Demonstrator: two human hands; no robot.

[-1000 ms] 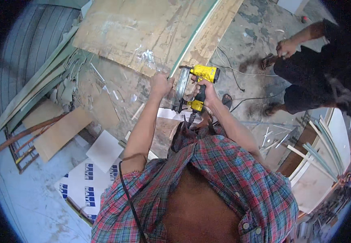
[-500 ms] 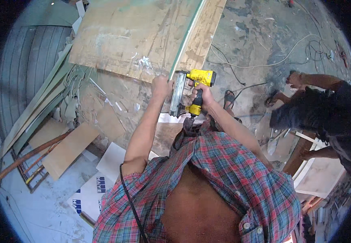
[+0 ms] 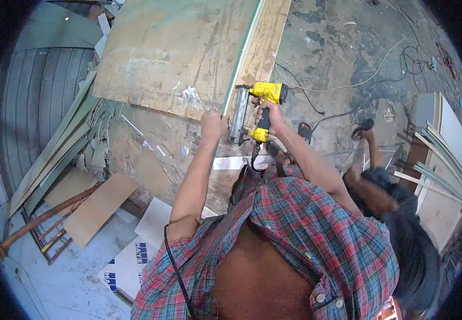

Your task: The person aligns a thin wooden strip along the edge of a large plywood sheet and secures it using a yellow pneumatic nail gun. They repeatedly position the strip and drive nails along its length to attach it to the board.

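My right hand (image 3: 273, 116) is wrapped round the black grip of a yellow pneumatic nail gun (image 3: 269, 92). The gun's silver magazine points toward my left hand, and its nose is beside a long green-edged strip (image 3: 239, 74) on a big worn plywood board (image 3: 151, 69). My left hand (image 3: 214, 126) is closed at the near end of that strip, by the board's front edge; its fingertips are partly hidden. A dark air hose (image 3: 255, 152) hangs from the bottom of the gun's grip.
To the right a co-worker in dark clothes (image 3: 409, 224) bends low, near pale strips and panels (image 3: 444, 160). Cables (image 3: 369, 82) cross the stained floor at upper right. Long boards (image 3: 55, 149), offcuts (image 3: 100, 208) and a reddish pole (image 3: 49, 216) lie to the left.
The nail gun and my right hand have shifted slightly right and up in view. The co-worker has moved lower and nearer to me, revealing the stacked panels behind.
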